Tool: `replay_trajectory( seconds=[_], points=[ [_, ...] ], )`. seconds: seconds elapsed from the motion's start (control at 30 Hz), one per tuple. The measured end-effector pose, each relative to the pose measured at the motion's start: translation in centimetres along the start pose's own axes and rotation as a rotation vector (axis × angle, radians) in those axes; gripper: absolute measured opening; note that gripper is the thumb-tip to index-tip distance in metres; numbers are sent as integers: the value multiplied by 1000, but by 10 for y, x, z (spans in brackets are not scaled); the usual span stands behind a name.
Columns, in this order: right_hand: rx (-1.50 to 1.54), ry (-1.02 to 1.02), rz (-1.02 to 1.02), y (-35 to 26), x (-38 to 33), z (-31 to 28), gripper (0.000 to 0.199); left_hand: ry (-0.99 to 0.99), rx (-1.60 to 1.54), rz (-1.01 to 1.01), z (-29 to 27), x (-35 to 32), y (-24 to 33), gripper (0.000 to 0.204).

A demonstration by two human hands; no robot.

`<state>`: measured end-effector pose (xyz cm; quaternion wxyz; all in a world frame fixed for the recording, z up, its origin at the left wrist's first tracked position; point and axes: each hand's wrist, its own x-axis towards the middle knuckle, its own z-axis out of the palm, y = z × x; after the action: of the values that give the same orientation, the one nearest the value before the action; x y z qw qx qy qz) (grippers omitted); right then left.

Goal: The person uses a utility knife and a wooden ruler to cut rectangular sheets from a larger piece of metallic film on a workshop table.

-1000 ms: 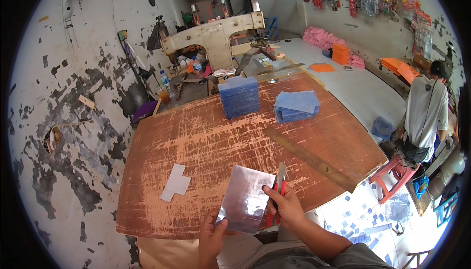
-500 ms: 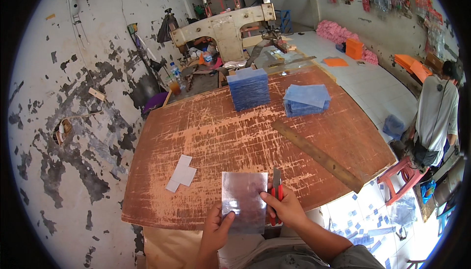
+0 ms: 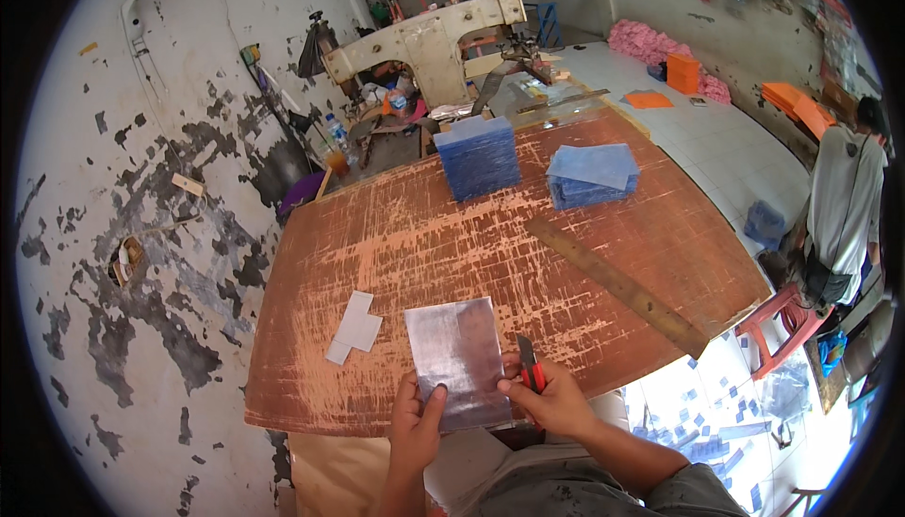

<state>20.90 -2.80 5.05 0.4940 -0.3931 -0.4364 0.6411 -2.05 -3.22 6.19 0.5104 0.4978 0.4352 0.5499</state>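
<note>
A shiny, see-through plastic sheet (image 3: 455, 343) is held over the near edge of the table, slightly tilted. My left hand (image 3: 415, 427) pinches its lower left side, thumb on top. My right hand (image 3: 558, 402) grips the right edge between thumb and fingers. That same hand also holds a red and black utility knife (image 3: 531, 368), its dark blade end pointing up and away from me. Whether the sheet is single or several layers I cannot tell. Left of it, white paper-like pieces (image 3: 356, 330) lie on the worn brown tabletop (image 3: 311, 262).
A long wooden ruler (image 3: 622, 289) lies aslant on the right. Farther back stand a tall stack of bluish sheets (image 3: 479, 166) and a lower stack (image 3: 592, 182). Behind them is a large cream machine (image 3: 429, 46). A person (image 3: 834, 215) stands at far right near a red stool (image 3: 778, 328).
The sheet has tilted and shifted up and left in the picture, both hands still on it. The knife has tipped slightly leftward in my right hand. The whole view has shifted a little.
</note>
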Motion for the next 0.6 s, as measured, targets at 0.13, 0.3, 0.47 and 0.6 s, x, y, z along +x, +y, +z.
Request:
replay_trajectory(
  seconds=[0.13, 0.3, 0.47, 0.6],
  points=[
    [-111, 4, -12, -4, 2, 9, 42, -20, -23, -10, -11, 2, -7, 32],
    [-319, -57, -23, 0, 9, 5, 57, -2, 2, -55, -24, 7, -13, 32],
    [-569, -70, 3, -30, 22, 13, 68, -75, 97, -216, -37, 18, -1, 41],
    [-613, -84, 75, -20, 43, 1, 66, -134, 244, -347, -34, 32, 14, 50]
  ],
)
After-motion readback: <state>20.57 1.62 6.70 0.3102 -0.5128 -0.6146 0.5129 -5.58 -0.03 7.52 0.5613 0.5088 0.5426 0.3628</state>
